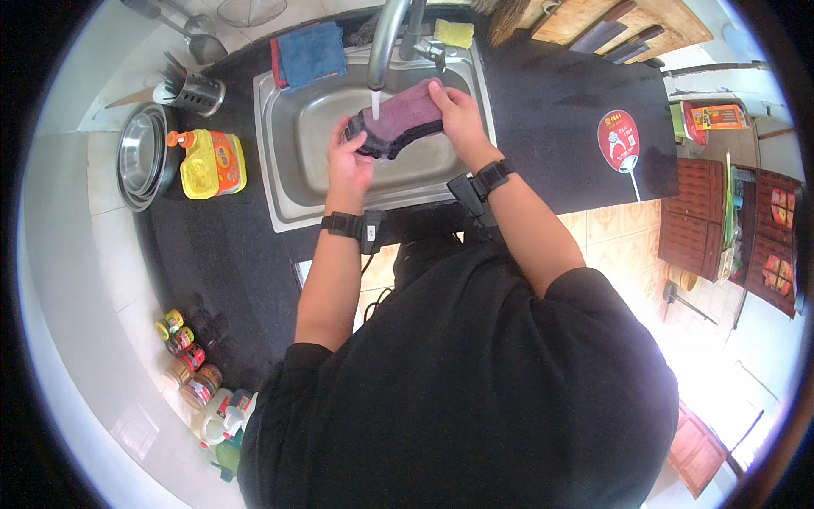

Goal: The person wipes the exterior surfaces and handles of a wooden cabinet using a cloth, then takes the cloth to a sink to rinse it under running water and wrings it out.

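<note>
A mauve cloth item with black edging (407, 116) is stretched between my two hands above a stainless-steel sink (318, 219). My left hand (348, 156) grips its black end, thumb on top. At the opposite upper corner, my right hand (459, 118) pinches the mauve part. Water (375, 105) runs from the curved metal faucet (385, 48) onto the cloth near its left end. I cannot tell exactly what kind of item it is.
A blue cloth (311, 56) hangs over the sink's back-left rim, and a yellow sponge (454, 33) lies behind the faucet. Left of the sink are a yellow pump bottle (213, 164) and nested metal bowls (143, 156). A red hand fan (618, 141) lies on the black counter (540, 127).
</note>
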The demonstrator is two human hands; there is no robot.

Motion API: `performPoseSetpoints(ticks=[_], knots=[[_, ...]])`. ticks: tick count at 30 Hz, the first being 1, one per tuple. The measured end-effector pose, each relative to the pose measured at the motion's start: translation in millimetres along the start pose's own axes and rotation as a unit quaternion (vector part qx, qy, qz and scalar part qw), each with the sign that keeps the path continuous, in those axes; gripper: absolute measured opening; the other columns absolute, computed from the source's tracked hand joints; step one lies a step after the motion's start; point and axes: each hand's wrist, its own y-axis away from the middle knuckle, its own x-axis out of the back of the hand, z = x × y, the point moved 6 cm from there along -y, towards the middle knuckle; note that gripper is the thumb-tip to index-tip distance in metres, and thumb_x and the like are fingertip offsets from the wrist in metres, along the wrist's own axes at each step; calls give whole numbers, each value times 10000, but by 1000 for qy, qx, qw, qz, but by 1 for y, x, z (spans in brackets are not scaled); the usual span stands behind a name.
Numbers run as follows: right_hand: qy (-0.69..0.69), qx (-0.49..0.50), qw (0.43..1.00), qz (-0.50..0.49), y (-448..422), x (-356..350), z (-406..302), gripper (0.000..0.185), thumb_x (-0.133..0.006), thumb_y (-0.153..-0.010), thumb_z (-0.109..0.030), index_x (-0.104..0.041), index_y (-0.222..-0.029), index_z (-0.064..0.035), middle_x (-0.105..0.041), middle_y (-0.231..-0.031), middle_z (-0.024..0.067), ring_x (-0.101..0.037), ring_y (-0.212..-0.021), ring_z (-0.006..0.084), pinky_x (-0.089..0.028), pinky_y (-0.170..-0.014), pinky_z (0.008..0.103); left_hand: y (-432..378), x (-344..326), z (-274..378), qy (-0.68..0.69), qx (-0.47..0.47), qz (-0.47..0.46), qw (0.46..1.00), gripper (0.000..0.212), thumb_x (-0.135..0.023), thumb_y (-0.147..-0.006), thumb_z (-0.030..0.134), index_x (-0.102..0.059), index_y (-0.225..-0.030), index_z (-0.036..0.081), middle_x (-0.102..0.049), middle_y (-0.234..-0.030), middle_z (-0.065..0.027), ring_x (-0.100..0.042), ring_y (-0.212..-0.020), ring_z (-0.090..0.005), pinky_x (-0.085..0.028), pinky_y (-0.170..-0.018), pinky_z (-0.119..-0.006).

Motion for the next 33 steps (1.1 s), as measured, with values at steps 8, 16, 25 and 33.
performPoseSetpoints(ticks=[8, 16, 25, 33], knots=[[-7, -8, 993, -121, 3, -36, -8, 275, -745, -984, -222, -726, -1126, 13, -741, -1021, 41, -672, -908, 120, -513, -821, 265, -2, 38, -3, 30, 5, 13, 999, 608, -610, -846, -119, -477, -1416, 46, -574, -1349, -160, -578, -1272, -340, -466, -1116, -529], [-26, -16, 984, -178, 16, -66, -3, 283, -726, -952, -106, -709, -1197, 35, -756, -1065, 67, -690, -966, 131, -526, -869, 278, 11, 58, 14, 38, -8, 42, 998, 592, -577, -826, -105, -466, -1382, 67, -587, -1282, -158, -581, -1254, -348, -470, -1106, -543], [22, 41, 987, -153, 25, -68, -7, 283, -766, -922, -149, -735, -1144, 24, -758, -970, 70, -678, -844, 118, -548, -765, 297, 26, 25, 23, -387, -226, 49, 892, 534, -638, -854, -45, -595, -1380, 30, -591, -1396, -110, -587, -1284, -273, -477, -1083, -400], [-2, 2, 982, -186, 41, -63, -31, 387, -639, -964, -72, -650, -1330, 54, -740, -1147, 94, -667, -1012, 123, -529, -895, 290, 54, -73, 2, -327, -243, -153, 901, 721, -634, -863, -124, -400, -1537, -24, -613, -1344, -113, -621, -1212, -216, -543, -1006, -372]])
